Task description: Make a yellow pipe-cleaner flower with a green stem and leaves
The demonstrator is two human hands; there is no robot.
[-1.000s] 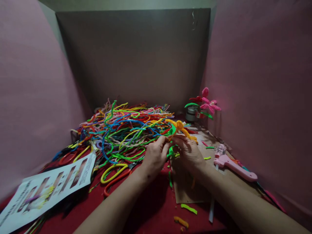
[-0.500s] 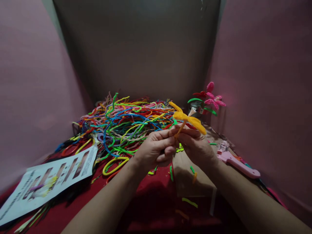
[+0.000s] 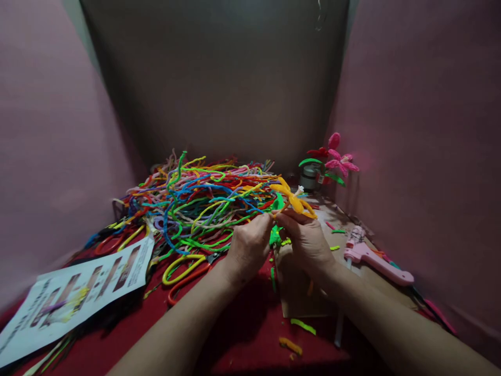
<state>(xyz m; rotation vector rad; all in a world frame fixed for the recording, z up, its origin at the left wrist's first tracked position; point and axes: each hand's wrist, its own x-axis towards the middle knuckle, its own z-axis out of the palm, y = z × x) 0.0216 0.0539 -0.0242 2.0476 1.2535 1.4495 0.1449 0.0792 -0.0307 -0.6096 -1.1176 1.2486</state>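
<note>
The left hand (image 3: 250, 244) has rolled knuckles-up, both it and the right hand (image 3: 311, 244) pinching the thin orange stem (image 3: 281, 210) of the fuzzy yellow-orange flower (image 3: 296, 203), right of the tangled multicoloured pipe-cleaner pile (image 3: 211, 201), suggesting stem-twisting work.

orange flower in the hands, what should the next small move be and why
Perhaps a slight twist of the orange stem by the left hand, with the right hand steadying it: both hands meet at the stem's lower end, and the orange flower sits at its other end.
</note>
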